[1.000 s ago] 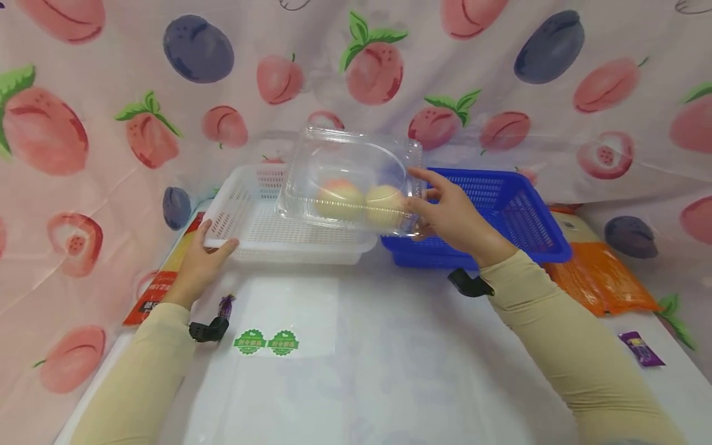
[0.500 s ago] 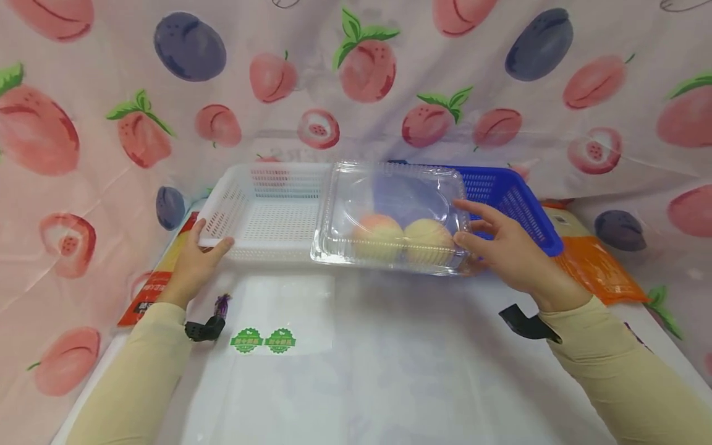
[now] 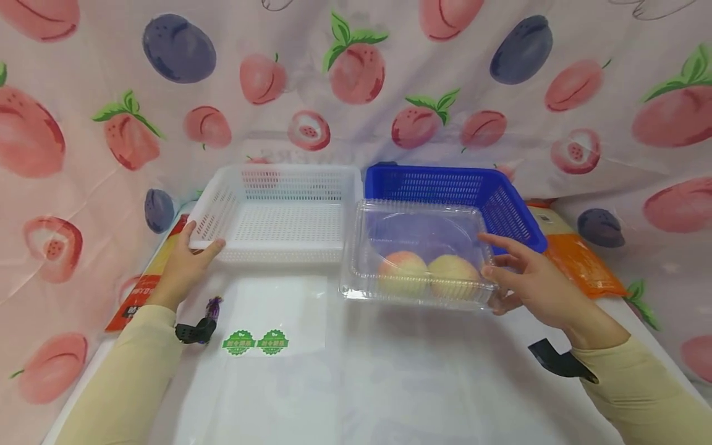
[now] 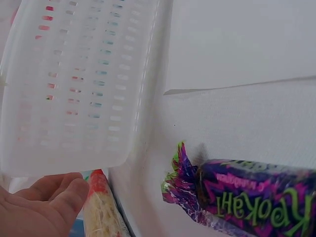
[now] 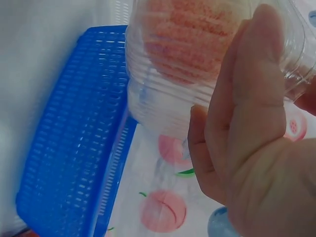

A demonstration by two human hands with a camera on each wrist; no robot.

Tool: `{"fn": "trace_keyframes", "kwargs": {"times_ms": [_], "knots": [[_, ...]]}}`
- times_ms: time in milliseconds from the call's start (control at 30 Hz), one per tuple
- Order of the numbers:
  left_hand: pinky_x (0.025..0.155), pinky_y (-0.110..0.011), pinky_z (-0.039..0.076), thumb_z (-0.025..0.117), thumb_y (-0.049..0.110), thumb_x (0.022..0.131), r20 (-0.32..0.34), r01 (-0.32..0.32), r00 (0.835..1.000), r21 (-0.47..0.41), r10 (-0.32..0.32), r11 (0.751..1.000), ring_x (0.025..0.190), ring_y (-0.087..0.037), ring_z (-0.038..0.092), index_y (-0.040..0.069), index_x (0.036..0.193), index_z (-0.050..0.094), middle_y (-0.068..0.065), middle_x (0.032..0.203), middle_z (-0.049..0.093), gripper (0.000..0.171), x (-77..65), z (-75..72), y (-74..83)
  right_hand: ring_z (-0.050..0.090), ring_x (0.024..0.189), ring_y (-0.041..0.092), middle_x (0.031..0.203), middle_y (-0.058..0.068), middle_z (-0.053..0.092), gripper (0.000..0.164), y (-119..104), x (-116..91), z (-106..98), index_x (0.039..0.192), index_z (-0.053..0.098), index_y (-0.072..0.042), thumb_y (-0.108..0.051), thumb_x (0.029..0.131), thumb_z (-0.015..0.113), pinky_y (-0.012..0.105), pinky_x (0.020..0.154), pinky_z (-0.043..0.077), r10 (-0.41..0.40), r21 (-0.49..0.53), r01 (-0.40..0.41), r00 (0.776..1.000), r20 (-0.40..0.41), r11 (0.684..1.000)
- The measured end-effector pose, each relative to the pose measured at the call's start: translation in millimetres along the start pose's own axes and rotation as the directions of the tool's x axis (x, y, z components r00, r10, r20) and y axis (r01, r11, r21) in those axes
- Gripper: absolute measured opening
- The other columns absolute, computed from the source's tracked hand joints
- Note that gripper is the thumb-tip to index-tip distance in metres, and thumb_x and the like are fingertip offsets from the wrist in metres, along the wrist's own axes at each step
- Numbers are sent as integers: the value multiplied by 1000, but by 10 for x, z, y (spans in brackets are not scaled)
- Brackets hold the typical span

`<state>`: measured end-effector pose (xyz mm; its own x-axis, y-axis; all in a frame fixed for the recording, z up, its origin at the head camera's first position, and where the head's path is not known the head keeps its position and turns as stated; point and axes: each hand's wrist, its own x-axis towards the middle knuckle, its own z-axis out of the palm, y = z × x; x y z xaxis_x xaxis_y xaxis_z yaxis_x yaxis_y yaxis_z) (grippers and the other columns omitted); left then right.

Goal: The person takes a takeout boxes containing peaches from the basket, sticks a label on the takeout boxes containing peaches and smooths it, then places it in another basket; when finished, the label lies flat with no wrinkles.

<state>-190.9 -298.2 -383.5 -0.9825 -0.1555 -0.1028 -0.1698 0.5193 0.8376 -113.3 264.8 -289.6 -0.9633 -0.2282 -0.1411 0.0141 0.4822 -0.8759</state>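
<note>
My right hand grips the right end of a clear plastic clamshell box, thumb on the near side and fingers spread along the end. Two yellow-red peaches sit side by side inside the lidded box. It is held tilted in front of the blue basket and overlaps it in the head view. My left hand holds the left front corner of the white basket, thumb along the front rim. No contents show in the white basket. In the right wrist view, one peach shows through the box wall.
A white sheet with two green round stickers lies before the white basket. Beside my left wrist lies a purple wrapped candy. A red-yellow packet and an orange packet flank the baskets. Fruit-print cloth hangs behind.
My right hand has carried the clamshell box with the peaches to the right and down, from over the white basket to in front of the blue one. My left hand stays at the white basket's corner.
</note>
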Motion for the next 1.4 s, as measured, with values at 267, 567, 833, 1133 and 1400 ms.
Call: {"fn": "trace_keyframes", "kwargs": {"times_ms": [267, 567, 833, 1133, 1400], "knots": [[103, -76, 24, 57, 60, 95, 0, 10, 1000, 10, -10, 1000, 140, -52, 27, 23, 161, -8, -26, 163, 10, 100, -19, -7, -5, 65, 90, 34, 136, 33, 41, 64, 177, -194, 10, 158, 27, -9, -16, 103, 59, 44, 63, 60, -29, 42, 27, 999, 35, 999], [103, -75, 26, 56, 65, 92, 2, 18, 1000, 26, -18, 999, 139, -52, 29, 24, 161, -8, -25, 163, 10, 104, -12, -15, -18, 64, 91, 33, 136, 35, 42, 64, 370, -239, 135, 157, 29, -8, -16, 102, 60, 45, 63, 60, 9, 83, -13, 999, 53, 996], [102, -76, 24, 57, 65, 92, -2, 28, 1000, 26, -28, 999, 140, -52, 27, 26, 161, -8, -23, 164, 9, 103, -20, 2, -15, 64, 89, 33, 136, 35, 40, 68, 471, -219, 189, 157, 26, -8, -18, 100, 63, 45, 66, 60, 60, 130, -71, 994, 87, 989], [102, -77, 23, 56, 65, 92, -2, 43, 999, 24, -43, 999, 140, -53, 25, 24, 161, -9, -25, 164, 8, 103, -14, -5, 2, 65, 75, 30, 134, 36, 41, 66, 675, -174, 229, 155, 28, -4, -13, 100, 63, 47, 60, 59, 33, 168, -50, 994, 102, 985], [104, -76, 21, 56, 64, 93, -3, 31, 1000, 15, -31, 999, 141, -52, 23, 24, 161, -9, -25, 164, 9, 102, 0, 3, 26, 63, 72, 30, 136, 39, 39, 68, 759, -128, 220, 156, 25, -5, -14, 100, 62, 45, 60, 60, 41, 161, -59, 992, 116, 985]]}}
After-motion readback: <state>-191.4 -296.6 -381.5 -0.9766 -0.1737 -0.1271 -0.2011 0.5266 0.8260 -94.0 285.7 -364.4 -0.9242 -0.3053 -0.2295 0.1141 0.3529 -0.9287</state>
